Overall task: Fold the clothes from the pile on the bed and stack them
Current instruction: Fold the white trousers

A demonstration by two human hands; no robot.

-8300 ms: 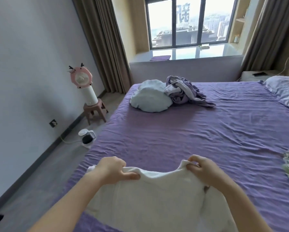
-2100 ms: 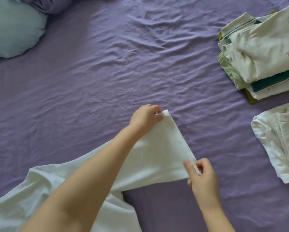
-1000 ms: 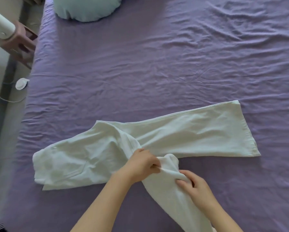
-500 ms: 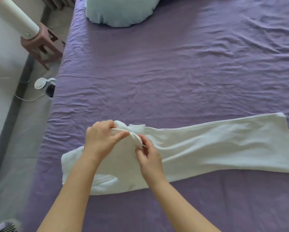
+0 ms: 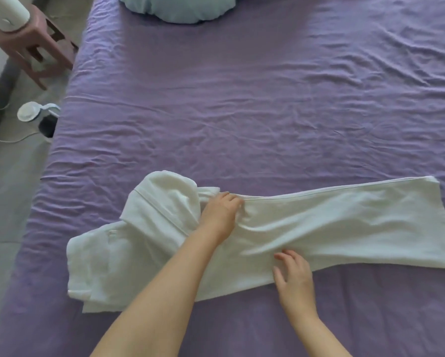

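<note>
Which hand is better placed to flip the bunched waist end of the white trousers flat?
Left. The left hand already lies on the white trousers right beside the bunched waist end. The right hand rests open on the near edge of the leg, farther from the bunch.

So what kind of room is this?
Most likely a bedroom. A big bed with a wrinkled purple sheet fills the view, a pale blue pillow lies at its far end, and white trousers are being folded on it. A small pink stool stands on the floor beside it.
</note>
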